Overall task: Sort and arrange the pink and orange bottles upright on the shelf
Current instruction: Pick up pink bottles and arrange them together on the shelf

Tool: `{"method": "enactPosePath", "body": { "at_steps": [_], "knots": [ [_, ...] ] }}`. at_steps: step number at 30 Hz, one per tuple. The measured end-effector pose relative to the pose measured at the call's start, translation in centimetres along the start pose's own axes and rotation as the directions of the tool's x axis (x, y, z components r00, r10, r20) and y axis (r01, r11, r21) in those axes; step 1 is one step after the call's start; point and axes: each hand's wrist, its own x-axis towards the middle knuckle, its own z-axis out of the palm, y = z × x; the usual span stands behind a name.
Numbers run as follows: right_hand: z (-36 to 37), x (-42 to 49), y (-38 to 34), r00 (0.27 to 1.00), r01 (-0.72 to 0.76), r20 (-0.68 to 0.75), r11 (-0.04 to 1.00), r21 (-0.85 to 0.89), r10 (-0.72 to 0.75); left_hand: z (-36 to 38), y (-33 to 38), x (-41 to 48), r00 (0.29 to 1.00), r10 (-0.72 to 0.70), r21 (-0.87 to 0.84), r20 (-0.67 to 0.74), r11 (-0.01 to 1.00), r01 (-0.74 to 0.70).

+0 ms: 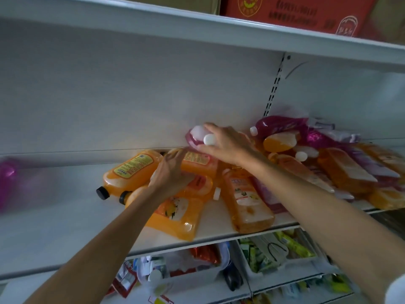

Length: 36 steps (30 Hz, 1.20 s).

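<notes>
The right hand (pixel 228 143) reached to the back of the white shelf (pixel 65 220), with its fingers curled round the neck end of a pink bottle (pixel 195 136). One finger lay over the top and another underneath, and the white cap (pixel 209 139) showed between them. That pink bottle was tilted and held just above the heap, close to the back wall. The left hand (pixel 168 174) lay lower and nearer, its fingers fairly straight and spread over an orange bottle with a yellow label (pixel 197 160), holding nothing; motion blur hid finer detail. Beside it to the left an orange bottle with a black cap (pixel 131 170) lay on its side, and a second black-capped one (pixel 129 197) lay partly under the left wrist. Two more orange bottles lay flat toward the shelf's front edge, one (pixel 177 218) below the left hand and one (pixel 247 202) between the forearms. A jumbled pile of pink and orange bottles (pixel 317 154) lay on the right of the shelf. At the far left was a blurred pink bottle (pixel 7 181). A red box (pixel 295 14) sat on the shelf above, and bins of packets (pixel 274 251) stood below.
</notes>
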Motion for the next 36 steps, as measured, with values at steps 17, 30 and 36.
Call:
{"method": "enactPosePath", "body": {
  "at_steps": [17,30,36],
  "knots": [
    [3.7,5.3,-11.1,0.987,0.024,0.117,0.827,0.562,-0.107,-9.3,-8.2,-3.2,0.930,-0.212,-0.642,-0.300,0.766,-0.032],
    [14.5,7.3,-21.2,0.893,-0.119,0.357,0.622,0.774,-0.274,-15.7,-18.7,-12.3,0.962,-0.265,-0.432,-0.067,0.877,0.212],
    [16.7,8.5,-25.5,0.946,-0.032,0.246,0.692,0.721,-0.212,-17.6,-22.9,-15.1,0.918,-0.232,0.031,-0.322,0.966,0.255]
  ]
}}
